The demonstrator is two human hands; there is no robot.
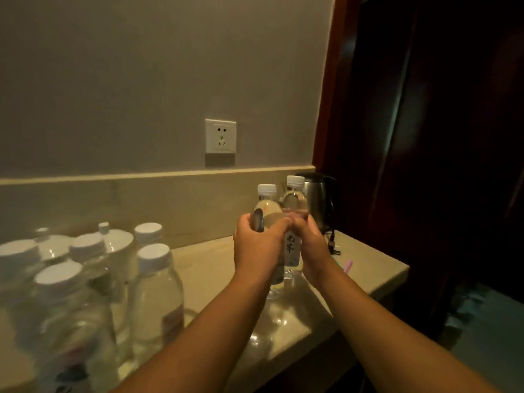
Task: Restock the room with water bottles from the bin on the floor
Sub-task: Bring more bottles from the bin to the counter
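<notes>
Clear plastic, white-capped: you have two water bottles standing upright side by side on the beige counter [209,265], near its right end. Your left hand [256,245] is wrapped around the left bottle [266,207], fingers closed on its body; your right hand [307,245] grips the right bottle [295,198] the same way, the two hands touching. A steel kettle [319,198] stands just behind them. More capped bottles [154,282] cluster at the counter's left.
</notes>
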